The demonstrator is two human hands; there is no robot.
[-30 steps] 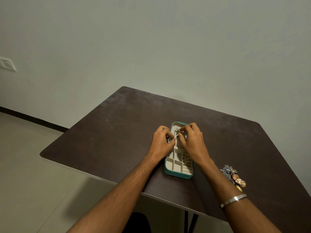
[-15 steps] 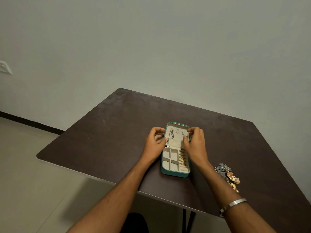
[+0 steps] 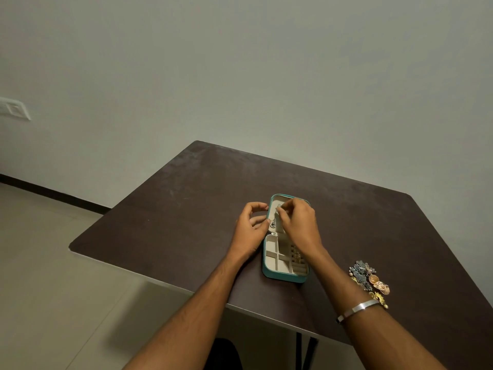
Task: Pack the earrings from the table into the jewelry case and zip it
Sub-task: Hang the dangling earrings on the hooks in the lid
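Silver catches my eye first: a plain bangle (image 3: 357, 311) on my right wrist, nearest the camera. Just beyond it, near the table's right side, sits the heap of loose earrings (image 3: 369, 281), dark blue-grey pieces mixed with gold ones, well apart from the case. Moving on across the dark brown table (image 3: 165, 225), I reach the teal jewelry case (image 3: 284, 276), lying open and flat. Its near half shows cream compartments; the right-hand column holds several small gold pieces, too small for me to count, and the left pockets look bare. Past that, over the far half, my right hand (image 3: 300, 225) hovers with thumb and forefinger pinched tight on a small silvery earring (image 3: 278, 207). I can't tell whether it is already seated on the lining. A second silvery piece (image 3: 273, 223) lies lower on the same cream panel. My left hand (image 3: 250, 228) sits just beside the case's left edge, fingers curled in a loose cup, tips touching or nearly touching the rim, gripping nothing I can make out. Farther back, a pale wall and a white switch plate (image 3: 13, 109).
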